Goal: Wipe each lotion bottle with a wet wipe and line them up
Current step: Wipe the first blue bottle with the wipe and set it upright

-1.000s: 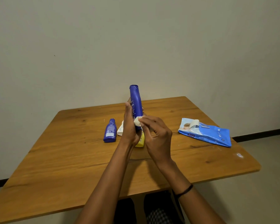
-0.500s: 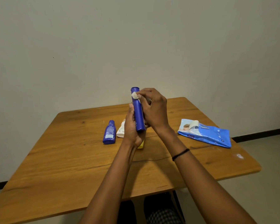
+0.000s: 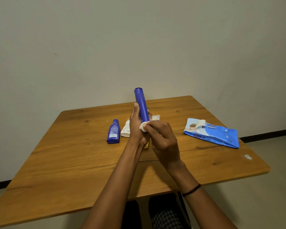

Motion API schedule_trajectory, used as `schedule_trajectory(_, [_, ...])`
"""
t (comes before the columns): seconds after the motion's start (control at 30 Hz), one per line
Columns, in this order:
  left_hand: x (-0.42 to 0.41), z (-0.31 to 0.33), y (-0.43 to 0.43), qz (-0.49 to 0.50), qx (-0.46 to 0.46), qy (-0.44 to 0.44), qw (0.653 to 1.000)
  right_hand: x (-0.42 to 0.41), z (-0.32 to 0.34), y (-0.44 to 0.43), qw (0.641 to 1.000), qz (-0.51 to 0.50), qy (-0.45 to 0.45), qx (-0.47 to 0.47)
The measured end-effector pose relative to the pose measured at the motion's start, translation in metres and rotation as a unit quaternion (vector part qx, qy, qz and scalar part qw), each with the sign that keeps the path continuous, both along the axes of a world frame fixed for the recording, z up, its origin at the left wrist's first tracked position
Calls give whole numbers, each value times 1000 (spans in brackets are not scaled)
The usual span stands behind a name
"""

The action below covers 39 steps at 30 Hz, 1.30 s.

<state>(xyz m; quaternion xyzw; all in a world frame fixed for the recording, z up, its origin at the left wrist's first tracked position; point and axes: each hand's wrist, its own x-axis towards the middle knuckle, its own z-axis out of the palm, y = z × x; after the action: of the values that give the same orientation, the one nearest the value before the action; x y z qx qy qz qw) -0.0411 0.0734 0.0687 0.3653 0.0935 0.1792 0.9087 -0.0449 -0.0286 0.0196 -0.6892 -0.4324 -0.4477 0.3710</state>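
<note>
My left hand (image 3: 136,128) grips a tall blue lotion bottle (image 3: 140,104) upright above the middle of the wooden table (image 3: 73,162). My right hand (image 3: 163,142) pinches a white wet wipe (image 3: 144,126) against the bottle's lower part. A small blue bottle (image 3: 113,131) lies flat on the table to the left. Beside it lies a white bottle (image 3: 125,130), partly hidden by my left hand. A yellow bottle (image 3: 146,145) shows only as a sliver below my hands.
A blue pack of wet wipes (image 3: 211,133) lies at the right of the table with its flap peeled up. A small white scrap (image 3: 248,157) sits near the right edge. A plain wall stands behind the table.
My right hand with the wipe went up to the bottle's top, then slid back down to its lower part. My left hand kept hold of the bottle.
</note>
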Motion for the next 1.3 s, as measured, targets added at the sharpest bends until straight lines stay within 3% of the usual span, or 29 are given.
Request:
schedule_trajectory(0.13, [3, -3, -2, 23, 50, 13, 998, 1, -1, 2, 1000, -10, 2, -7])
schedule_trajectory(0.27, [2, -3, -3, 34, 25, 3, 999, 6, 1, -3, 1000, 1, 2, -2])
schedule_trajectory(0.4, [3, -6, -2, 23, 5, -8, 1000, -6, 4, 1, 982, 18, 140, 128])
schedule_trajectory(0.47, [4, -9, -1, 8, 4, -13, 1000, -12, 8, 4, 972, 25, 182, 147])
schedule_trajectory(0.7, [0, -17, -9, -31, 19, -32, 999, 19, 67, 16, 956, 35, 255, 142])
schedule_trajectory(0.87, [0, -20, -7, -24, 125, -30, 991, 52, 107, 26, 959, 16, 263, 101])
schedule_trajectory(1.0, [3, -19, 0, 12, 150, -37, 988, 48, 107, 29, 972, -7, 231, 34])
schedule_trajectory(1.17, [2, -28, 7, 28, 144, -46, 988, 39, 96, 26, 964, -16, 265, 18])
schedule_trajectory(1.3, [3, -24, 0, 20, 166, -31, 985, 48, 112, 27, 971, -37, 237, 17])
